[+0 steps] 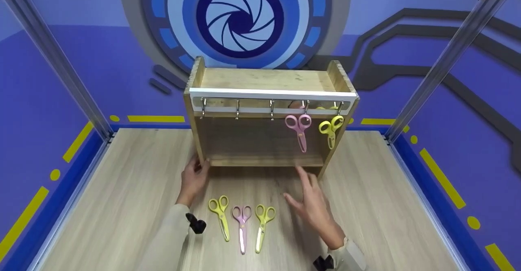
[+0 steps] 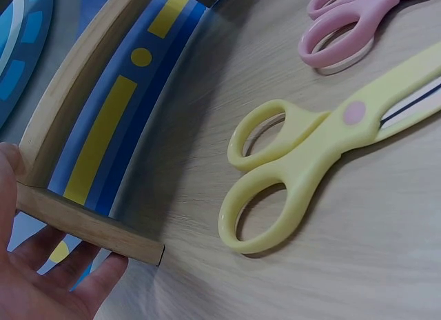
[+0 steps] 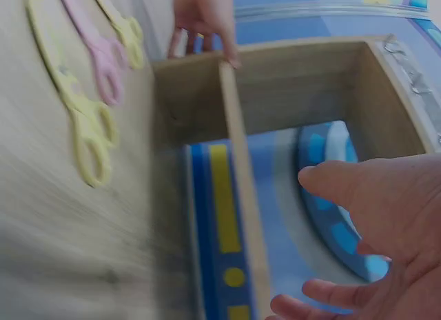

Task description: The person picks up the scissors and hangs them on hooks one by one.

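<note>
A wooden shelf [image 1: 264, 79] stands at the back of the table, with a white rail of metal hooks [image 1: 254, 95] across its front. My left hand [image 1: 195, 178] grips the lower end of its left side panel [image 2: 89, 227], thumb in front and fingers on the outer side. Before the shelf's lower right, my right hand [image 1: 312, 206] hovers with fingers spread, holding nothing. Pink scissors [image 1: 300, 132] and yellow scissors [image 1: 331, 132] hang from the two rightmost hooks. On the table between my arms lie yellow scissors [image 1: 222, 218], pink scissors [image 1: 242, 228] and another yellow pair [image 1: 262, 227], handles toward the shelf.
Blue printed walls [image 1: 81, 67] enclose the wooden table [image 1: 390, 206] at the back and sides. Metal posts [image 1: 443, 67] rise at the back corners. The three left hooks [image 1: 237, 110] carry nothing.
</note>
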Motion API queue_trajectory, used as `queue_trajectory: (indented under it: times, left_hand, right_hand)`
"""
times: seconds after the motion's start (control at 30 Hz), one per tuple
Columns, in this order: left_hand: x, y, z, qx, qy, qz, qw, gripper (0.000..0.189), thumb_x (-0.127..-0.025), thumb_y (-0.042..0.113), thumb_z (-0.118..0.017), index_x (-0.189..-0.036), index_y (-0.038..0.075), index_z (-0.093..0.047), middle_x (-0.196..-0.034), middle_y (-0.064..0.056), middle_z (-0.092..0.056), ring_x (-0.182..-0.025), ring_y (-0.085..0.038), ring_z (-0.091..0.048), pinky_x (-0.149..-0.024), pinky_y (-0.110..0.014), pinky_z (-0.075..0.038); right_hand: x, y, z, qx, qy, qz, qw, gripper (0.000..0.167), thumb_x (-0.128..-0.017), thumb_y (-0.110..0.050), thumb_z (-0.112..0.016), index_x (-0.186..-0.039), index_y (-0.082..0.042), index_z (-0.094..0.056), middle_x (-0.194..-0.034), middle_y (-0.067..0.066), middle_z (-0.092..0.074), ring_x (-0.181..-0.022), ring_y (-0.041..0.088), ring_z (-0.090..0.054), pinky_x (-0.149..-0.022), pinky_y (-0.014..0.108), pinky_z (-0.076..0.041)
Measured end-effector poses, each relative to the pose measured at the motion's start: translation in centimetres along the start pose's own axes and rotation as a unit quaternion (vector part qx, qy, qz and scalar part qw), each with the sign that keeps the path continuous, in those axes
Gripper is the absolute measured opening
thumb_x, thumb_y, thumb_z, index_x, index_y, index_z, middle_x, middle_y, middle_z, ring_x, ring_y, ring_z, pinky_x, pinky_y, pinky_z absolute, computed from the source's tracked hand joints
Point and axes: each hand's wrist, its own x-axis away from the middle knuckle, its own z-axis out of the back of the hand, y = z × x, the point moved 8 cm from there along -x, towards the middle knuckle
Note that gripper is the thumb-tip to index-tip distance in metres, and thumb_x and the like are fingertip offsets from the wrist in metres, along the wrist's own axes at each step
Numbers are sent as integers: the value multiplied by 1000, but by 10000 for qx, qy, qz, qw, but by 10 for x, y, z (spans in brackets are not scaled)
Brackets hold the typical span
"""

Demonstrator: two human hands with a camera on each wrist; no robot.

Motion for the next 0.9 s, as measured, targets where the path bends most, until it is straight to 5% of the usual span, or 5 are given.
queue_trajectory:
  times: [0.5, 0.9]
  left_hand:
    - [3, 1, 0, 73, -16, -165, 9998, 57, -106, 32, -57, -156, 10, -42, -148, -25, -52, -133, -39, -55, -106, -49, -50]
    - [4, 1, 0, 17, -74, -29, 10000, 60, -106, 37, -56, -158, 13, -39, -152, -23, -49, -136, -38, -53, -108, -48, -49]
  right_hand:
    - [47, -16, -71, 328, -1065, 390, 9930, 72, -84, -30, -86, -147, -23, -53, -121, 9, -56, -97, 22, -59, -70, 40, -55]
    - [62, -19, -101, 419, -1751, 432, 9827, 58, -83, -33, -86, -135, -19, -64, -107, 1, -56, -84, 14, -49, -63, 29, -42]
